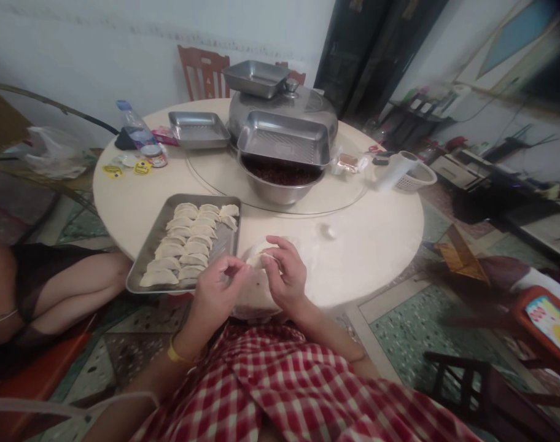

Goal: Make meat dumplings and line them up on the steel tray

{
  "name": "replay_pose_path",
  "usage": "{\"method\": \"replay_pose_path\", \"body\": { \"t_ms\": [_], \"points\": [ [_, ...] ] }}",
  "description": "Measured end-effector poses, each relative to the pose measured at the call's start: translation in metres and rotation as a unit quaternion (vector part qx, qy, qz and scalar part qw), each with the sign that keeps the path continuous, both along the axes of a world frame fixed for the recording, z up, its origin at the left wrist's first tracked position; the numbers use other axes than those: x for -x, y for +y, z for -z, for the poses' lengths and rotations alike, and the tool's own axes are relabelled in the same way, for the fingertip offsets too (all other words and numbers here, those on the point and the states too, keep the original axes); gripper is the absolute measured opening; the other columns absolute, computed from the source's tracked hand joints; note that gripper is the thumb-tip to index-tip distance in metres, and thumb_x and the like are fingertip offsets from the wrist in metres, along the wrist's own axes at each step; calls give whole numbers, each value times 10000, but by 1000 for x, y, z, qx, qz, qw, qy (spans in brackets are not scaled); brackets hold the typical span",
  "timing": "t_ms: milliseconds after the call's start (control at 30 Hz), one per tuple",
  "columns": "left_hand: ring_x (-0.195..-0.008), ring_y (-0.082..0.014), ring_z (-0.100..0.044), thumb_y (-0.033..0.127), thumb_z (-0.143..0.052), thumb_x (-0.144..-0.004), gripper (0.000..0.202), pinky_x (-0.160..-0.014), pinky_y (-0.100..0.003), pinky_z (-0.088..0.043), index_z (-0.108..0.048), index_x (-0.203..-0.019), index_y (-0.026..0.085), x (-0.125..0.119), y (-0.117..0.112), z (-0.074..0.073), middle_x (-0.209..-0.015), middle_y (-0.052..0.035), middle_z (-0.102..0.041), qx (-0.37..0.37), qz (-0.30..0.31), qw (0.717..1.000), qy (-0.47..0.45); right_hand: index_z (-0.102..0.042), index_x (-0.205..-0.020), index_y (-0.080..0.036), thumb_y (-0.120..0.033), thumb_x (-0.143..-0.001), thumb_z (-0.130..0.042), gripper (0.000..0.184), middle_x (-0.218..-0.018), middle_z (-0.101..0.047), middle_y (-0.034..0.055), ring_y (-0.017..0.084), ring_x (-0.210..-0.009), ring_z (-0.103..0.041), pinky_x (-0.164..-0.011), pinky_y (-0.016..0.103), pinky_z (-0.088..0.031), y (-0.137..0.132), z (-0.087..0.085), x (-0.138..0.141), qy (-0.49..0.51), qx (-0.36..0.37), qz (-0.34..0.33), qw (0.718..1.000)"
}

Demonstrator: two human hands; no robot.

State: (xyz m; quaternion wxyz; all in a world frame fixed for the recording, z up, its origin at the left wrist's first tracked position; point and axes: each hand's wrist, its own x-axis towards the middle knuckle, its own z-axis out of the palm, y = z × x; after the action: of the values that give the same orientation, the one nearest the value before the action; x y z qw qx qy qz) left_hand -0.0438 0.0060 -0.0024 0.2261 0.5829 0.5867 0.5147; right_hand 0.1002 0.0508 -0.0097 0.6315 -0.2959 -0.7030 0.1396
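Observation:
My left hand (218,288) and my right hand (285,276) are both closed on a pale dumpling (256,260), pinching its edge between fingertips just above the table's near edge. Under my hands lies a white round plate (256,301) with a darker smear on it. Left of my hands a metal tray (144,267) holds several folded dumplings (188,245) in rows. A small lump of dough (326,231) sits on the round cream table (376,245) to the right.
A steel bowl of dark red filling (280,175) sits mid-table with a metal tray (284,138) resting on its rim. Behind are a lidded steel pot (307,104), two more trays, a plastic bottle (135,126) and a white basket (416,178). Another person's leg (77,285) is at left.

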Motion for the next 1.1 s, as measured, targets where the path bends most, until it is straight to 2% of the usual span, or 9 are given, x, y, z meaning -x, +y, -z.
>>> {"method": "replay_pose_path", "body": {
  "t_ms": [67,133,233,367,533,633,733,1000,1100],
  "points": [
    [-651,-122,-518,278,-689,-727,154,-640,-243,-460,-619,-838,197,0,2,2,-702,30,-564,1,0,999,-44,-641,-901,-223,-159,-915,-544,117,-800,-706,31,191,-1013,-685,-828,324,-578,-1,0,0,0,2,-4,1000],
    [-696,-125,-539,300,-729,-686,373,-664,-246,-479,-638,-1031,189,-2,4,3,-815,4,-611,5,16,994,-111,-653,-905,-225,-187,-927,-534,126,-804,-713,35,199,-1037,-684,-838,337,-580,-1,0,0,-4,10,-18,1000],
    [-632,-110,-532,375,-713,-733,496,-593,-235,-466,-649,-1183,177,-10,7,6,-862,-22,-657,58,67,973,-213,-678,-923,-222,-247,-940,-531,150,-951,-734,69,201,-1046,-691,-846,342,-590,-1,-1,2,-15,43,-52,998],
    [-484,-78,-423,447,-701,-765,428,-475,-205,-373,-731,-1070,148,-21,10,6,-553,40,-544,96,94,936,-326,-691,-1043,-215,-289,-958,-512,212,-1243,-667,121,186,-1043,-700,-863,328,-601,2,-9,-2,-34,57,-104,992],
    [-486,-76,-482,439,-790,-670,388,-461,-199,-394,-752,-924,149,-23,10,-8,-618,10,-636,91,30,906,-413,-592,-1281,-265,-278,-955,-512,336,-1365,-590,110,219,-1226,-609,-835,325,-618,4,-21,-19,-55,41,-134,989],
    [-500,-80,-519,432,-826,-616,349,-438,-195,-409,-730,-805,154,-21,10,-19,-724,-22,-695,83,11,894,-441,-633,-1208,-275,-220,-919,-573,301,-1302,-620,102,192,-1092,-661,-754,295,-623,3,-24,-29,-46,42,-102,993],
    [-496,-83,-537,417,-843,-589,335,-409,-191,-411,-702,-749,159,-20,11,-22,-798,-40,-721,74,15,891,-448,-681,-1071,-241,-195,-891,-613,198,-1180,-675,98,190,-1047,-674,-829,330,-610,1,-27,-33,-61,36,-80,994],
    [-495,-73,-528,382,-800,-656,264,-394,-191,-405,-678,-746,166,-21,13,-17,-891,-55,-724,65,61,904,-419,-695,-981,-194,-182,-888,-604,131,-1114,-705,128,197,-991,-685,-834,357,-595,2,-36,-34,-147,-1,-39,988],
    [-504,-73,-527,385,-750,-721,231,-426,-202,-422,-680,-783,174,-18,12,-11,-902,-55,-727,66,75,919,-382,-699,-919,-197,-177,-896,-577,125,-1028,-729,109,193,-963,-689,-828,355,-582,4,-36,-34,-122,0,-33,992]
  ]
}}
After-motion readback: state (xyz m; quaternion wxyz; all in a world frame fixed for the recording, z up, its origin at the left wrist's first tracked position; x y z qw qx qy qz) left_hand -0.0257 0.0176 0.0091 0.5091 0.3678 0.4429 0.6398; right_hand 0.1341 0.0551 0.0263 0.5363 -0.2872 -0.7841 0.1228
